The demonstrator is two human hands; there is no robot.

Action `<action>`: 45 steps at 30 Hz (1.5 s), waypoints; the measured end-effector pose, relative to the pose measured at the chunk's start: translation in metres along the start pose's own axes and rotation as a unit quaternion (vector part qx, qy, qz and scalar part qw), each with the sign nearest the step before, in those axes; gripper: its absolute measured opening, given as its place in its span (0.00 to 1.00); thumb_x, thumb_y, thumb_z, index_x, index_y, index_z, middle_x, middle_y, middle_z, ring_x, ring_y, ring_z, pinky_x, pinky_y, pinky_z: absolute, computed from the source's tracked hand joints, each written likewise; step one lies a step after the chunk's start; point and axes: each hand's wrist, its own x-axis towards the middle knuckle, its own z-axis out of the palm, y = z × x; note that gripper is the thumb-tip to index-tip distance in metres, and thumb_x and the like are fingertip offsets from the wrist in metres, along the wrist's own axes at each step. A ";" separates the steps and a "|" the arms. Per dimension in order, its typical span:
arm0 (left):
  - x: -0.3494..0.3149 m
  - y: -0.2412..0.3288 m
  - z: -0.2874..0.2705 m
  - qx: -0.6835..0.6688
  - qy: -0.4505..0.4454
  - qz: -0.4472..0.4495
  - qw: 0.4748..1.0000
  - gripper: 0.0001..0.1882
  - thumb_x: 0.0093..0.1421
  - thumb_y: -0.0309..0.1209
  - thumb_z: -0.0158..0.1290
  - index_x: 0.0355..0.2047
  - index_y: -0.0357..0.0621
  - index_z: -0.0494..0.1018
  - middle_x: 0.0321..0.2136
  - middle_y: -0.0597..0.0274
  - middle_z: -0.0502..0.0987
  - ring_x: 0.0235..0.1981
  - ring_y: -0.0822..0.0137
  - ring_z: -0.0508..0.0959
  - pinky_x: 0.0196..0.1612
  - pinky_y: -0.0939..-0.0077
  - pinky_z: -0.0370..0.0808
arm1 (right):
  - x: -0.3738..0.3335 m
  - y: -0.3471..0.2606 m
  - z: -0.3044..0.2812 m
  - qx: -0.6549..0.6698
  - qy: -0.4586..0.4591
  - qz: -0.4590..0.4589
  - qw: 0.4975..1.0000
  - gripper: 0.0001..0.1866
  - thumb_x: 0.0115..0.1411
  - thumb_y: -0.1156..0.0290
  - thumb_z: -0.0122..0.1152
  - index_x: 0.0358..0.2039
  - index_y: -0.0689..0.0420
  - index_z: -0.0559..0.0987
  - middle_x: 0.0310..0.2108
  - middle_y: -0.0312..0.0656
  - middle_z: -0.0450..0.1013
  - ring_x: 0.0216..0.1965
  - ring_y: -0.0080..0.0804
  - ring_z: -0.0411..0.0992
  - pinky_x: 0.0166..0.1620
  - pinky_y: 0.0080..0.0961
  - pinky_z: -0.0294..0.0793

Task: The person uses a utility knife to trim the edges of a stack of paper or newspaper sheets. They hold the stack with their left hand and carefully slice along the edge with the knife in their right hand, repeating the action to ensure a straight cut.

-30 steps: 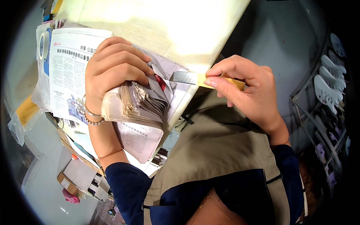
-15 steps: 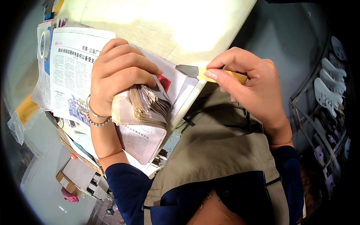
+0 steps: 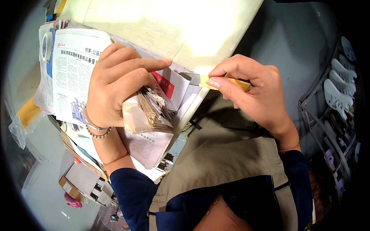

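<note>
My left hand (image 3: pixel 117 79) is closed around a thick wad of worn, layered paper (image 3: pixel 148 115), with its frayed edges toward me. Its index finger is stretched out to the right, over a newspaper sheet with a red printed block (image 3: pixel 165 84). Between the thumb and fingers of my right hand (image 3: pixel 250 82) is a thin tool with a flat grey blade and a yellow handle (image 3: pixel 231 82). The blade points left and lies at the right edge of the newspapers, near the table edge. The underside of the wad is hidden.
Newspapers (image 3: pixel 71 77) lie stacked on the pale table (image 3: pixel 154 23), with a roll of white tape (image 3: pixel 47 45) at their left. White guitar-shaped pieces (image 3: pixel 337 94) hang on a metal rack at the right. A white-topped box (image 3: pixel 83 177) stands lower left.
My left hand has shifted slightly left and its index finger has straightened, baring more of the red block. My right hand has moved a little left with the yellow-handled tool.
</note>
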 end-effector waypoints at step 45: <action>0.005 -0.003 0.004 0.001 -0.016 0.008 1.000 0.17 0.33 0.40 0.61 0.21 0.46 0.69 0.30 0.61 0.83 0.24 0.60 0.72 0.33 0.68 0.67 | 0.029 -0.004 -0.020 -0.079 -0.010 -0.080 0.994 0.06 0.59 0.70 0.66 0.31 0.60 0.81 0.17 0.31 0.73 0.17 0.09 0.65 0.19 0.10 0.58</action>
